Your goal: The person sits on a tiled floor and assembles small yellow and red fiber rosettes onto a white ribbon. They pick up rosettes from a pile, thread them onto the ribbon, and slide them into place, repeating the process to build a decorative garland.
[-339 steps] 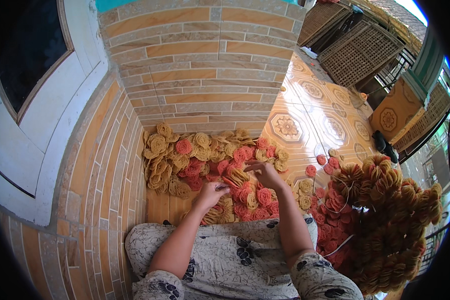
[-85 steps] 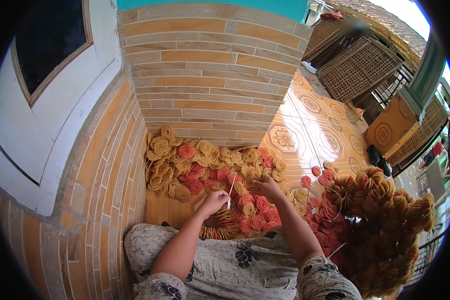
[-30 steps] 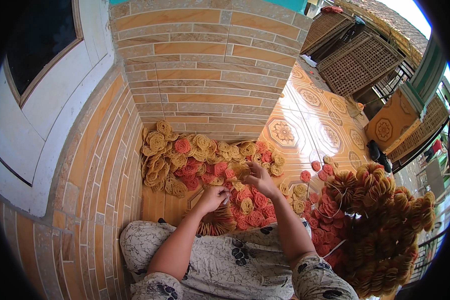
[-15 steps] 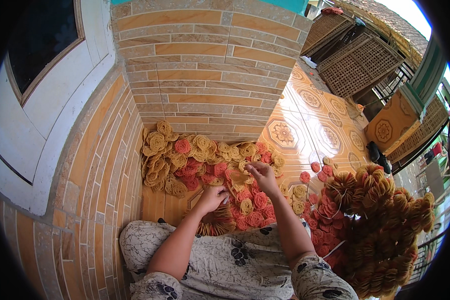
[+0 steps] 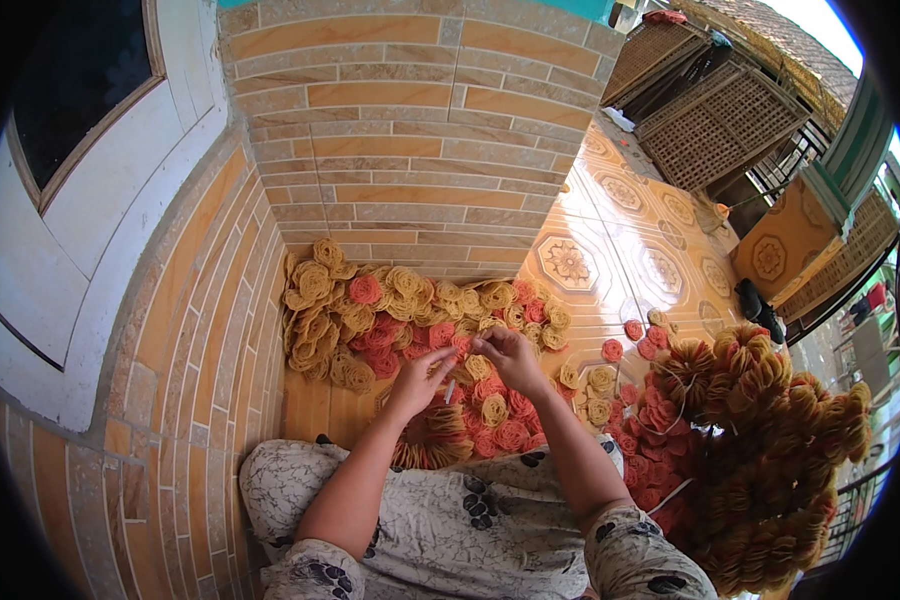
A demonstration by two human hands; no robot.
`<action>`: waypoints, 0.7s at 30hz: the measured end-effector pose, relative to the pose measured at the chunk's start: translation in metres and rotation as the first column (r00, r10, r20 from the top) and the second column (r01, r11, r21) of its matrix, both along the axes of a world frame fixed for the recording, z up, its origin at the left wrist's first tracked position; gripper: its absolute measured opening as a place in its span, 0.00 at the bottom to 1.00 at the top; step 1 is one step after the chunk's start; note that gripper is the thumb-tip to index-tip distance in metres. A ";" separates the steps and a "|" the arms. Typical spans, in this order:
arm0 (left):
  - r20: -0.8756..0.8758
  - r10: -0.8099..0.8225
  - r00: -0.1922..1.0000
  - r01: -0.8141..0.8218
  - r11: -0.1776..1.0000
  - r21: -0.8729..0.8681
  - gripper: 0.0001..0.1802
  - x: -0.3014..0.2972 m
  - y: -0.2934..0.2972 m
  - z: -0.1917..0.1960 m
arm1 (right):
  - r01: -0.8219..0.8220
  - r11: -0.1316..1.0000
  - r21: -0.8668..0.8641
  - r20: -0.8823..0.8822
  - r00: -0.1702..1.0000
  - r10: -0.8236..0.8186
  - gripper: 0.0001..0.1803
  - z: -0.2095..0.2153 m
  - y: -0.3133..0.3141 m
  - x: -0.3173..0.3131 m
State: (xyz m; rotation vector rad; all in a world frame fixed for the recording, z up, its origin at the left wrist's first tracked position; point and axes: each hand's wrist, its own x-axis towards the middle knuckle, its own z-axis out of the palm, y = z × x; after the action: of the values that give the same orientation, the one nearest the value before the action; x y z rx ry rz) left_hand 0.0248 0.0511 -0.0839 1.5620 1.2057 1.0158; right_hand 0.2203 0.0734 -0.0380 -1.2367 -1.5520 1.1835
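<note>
My left hand (image 5: 422,382) and my right hand (image 5: 511,358) meet above a heap of rosette-shaped pieces, fingertips almost touching. A pink rosette (image 5: 461,343) shows between them, and my right hand's fingers pinch at its edge. Below my left fingers, which are drawn together, a thin white stick (image 5: 449,391) pokes out; its upper end is hidden by the hand. Close under my left wrist lies a ring-like bundle of stacked tan and pink rosettes (image 5: 434,438). Loose pink rosettes (image 5: 511,435) and tan rosettes (image 5: 404,290) are spread in front of me.
A brick-patterned wall (image 5: 400,150) rises behind the heap, and another runs along my left below a white door (image 5: 120,190). To my right stands a large pile of strung rosettes (image 5: 770,460). Patterned floor tiles (image 5: 620,240) stretch away toward woven racks (image 5: 722,128).
My right hand has come down and in toward the left one. My left hand has risen slightly. The pink rosette now shows between the fingertips.
</note>
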 end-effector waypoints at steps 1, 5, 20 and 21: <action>-0.023 -0.079 0.997 0.078 0.996 -0.044 0.17 0.000 -0.001 0.003 | 0.011 1.000 0.014 0.000 1.000 -0.011 0.12 -0.001 0.000 -0.002; -0.119 -0.175 0.977 0.168 0.984 -0.065 0.15 -0.002 -0.003 0.005 | 0.059 0.998 -0.031 -0.191 0.980 -0.064 0.10 -0.004 0.005 -0.004; 0.171 -0.119 0.978 0.176 0.911 -0.373 0.09 -0.007 -0.001 -0.013 | 0.141 0.973 0.182 0.750 0.620 -0.230 0.11 -0.059 0.025 0.047; 0.173 -0.114 0.978 0.176 0.898 -0.404 0.09 -0.007 0.000 -0.012 | 0.216 0.962 0.166 0.637 0.721 -0.272 0.10 -0.056 0.029 0.048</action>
State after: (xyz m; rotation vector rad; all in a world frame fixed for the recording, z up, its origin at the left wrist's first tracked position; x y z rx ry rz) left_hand 0.0176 0.0508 -0.0964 1.1982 1.0993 0.7025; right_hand 0.2679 0.1024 -0.0938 -1.8673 -1.8192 0.5075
